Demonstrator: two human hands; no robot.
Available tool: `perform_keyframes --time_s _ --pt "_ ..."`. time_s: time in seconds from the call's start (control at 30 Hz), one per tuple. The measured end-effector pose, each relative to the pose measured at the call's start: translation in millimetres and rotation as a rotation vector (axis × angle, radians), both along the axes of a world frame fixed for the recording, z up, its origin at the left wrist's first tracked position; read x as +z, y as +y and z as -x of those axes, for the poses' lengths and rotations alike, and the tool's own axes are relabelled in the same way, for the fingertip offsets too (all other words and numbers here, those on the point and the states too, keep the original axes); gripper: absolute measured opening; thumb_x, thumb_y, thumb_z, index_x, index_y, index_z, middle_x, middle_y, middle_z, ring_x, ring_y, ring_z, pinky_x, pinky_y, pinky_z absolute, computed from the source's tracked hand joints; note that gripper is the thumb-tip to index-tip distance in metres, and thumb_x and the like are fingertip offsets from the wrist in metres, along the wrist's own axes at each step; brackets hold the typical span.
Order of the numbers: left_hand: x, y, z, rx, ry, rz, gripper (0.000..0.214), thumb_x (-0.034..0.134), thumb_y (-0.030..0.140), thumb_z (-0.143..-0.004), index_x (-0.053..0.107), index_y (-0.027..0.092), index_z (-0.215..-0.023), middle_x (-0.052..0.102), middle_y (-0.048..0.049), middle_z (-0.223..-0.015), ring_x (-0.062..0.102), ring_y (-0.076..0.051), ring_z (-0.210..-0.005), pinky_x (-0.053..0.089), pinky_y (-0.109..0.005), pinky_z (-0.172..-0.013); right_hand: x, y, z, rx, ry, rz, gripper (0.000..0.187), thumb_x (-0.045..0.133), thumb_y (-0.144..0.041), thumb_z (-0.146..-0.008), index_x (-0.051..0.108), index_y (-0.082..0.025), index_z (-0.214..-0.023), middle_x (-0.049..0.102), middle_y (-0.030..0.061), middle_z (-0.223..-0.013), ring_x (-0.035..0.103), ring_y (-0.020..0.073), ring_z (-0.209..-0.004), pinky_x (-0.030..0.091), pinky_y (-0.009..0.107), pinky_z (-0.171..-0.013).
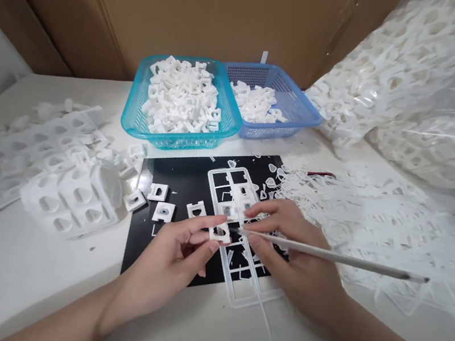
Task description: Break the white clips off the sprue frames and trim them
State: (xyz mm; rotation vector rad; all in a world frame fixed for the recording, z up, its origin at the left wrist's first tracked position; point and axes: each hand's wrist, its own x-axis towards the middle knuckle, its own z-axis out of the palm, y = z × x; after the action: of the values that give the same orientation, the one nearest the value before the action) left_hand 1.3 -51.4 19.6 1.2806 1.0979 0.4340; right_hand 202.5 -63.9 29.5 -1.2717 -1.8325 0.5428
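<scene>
My left hand (180,253) pinches a small white plastic piece (219,233) with a rounded hole, between thumb and fingers. A long, slim craft knife (331,255) lies in the grip of my right hand (295,246), its dark narrow tip close beside the piece; whether they touch I cannot tell. Beneath both hands, a white plastic frame (229,285) with several square openings rests on a black mat (144,241). Some similar pieces still sit in the frame's upper openings. Another loose piece (196,209) lies just beyond my left fingers, and several more are on the mat's left side.
At the back stand a teal basket (129,122) heaped with white pieces and a blue basket (301,104) holding fewer. Stacked moulded sheets (72,201) occupy the left. Thin white scraps (375,228) spread across the right, below bulging clear bags (413,60). Cardboard (228,9) rises behind.
</scene>
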Motion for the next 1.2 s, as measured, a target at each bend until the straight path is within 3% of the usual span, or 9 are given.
perform_keyframes --time_s 0.1,0.33,0.67,1.2 --pt "-0.3 0 0 0.001 -0.004 0.017 0.046 0.052 0.033 -0.093 0.050 0.022 -0.138 0.070 -0.0007 -0.085 0.051 -0.010 -0.058 0.044 -0.021 -0.056 -2.8 -4 8 0.119 0.077 0.045 0.014 0.059 -0.012 -0.083 0.067 -0.024 -0.083 0.073 0.0010 -0.090 0.060 0.0198 -0.093 0.048 0.040 -0.084" --pt "-2.2 0 1 -0.006 -0.039 0.019 0.046 0.052 0.030 -0.093 0.049 0.026 -0.139 0.073 -0.0014 -0.098 0.053 -0.010 -0.061 0.046 -0.021 -0.059 -8.6 -4 12 0.166 0.098 0.078 0.015 0.059 -0.011 -0.084 0.066 -0.024 -0.088 0.075 -0.0002 -0.093 0.062 0.0195 -0.094 0.051 0.040 -0.083" --pt "-2.9 -2 0 -0.008 -0.004 -0.018 0.047 0.050 0.030 -0.092 0.050 0.022 -0.138 0.072 -0.0032 -0.091 0.050 -0.011 -0.059 0.042 -0.021 -0.054 -13.0 -11 14 0.181 -0.007 0.049 0.022 0.053 -0.009 -0.085 0.064 -0.023 -0.097 0.074 0.0039 -0.096 0.061 0.0223 -0.096 0.054 0.043 -0.080" --pt "-2.4 -1 0 -0.020 0.033 -0.033 0.046 0.049 0.027 -0.092 0.052 0.024 -0.137 0.068 0.0000 -0.081 0.047 -0.010 -0.058 0.038 -0.020 -0.053 -17.6 -15 15 0.173 0.000 0.057 0.024 0.053 -0.007 -0.085 0.062 -0.023 -0.099 0.073 0.0051 -0.103 0.062 0.0207 -0.094 0.056 0.039 -0.077"
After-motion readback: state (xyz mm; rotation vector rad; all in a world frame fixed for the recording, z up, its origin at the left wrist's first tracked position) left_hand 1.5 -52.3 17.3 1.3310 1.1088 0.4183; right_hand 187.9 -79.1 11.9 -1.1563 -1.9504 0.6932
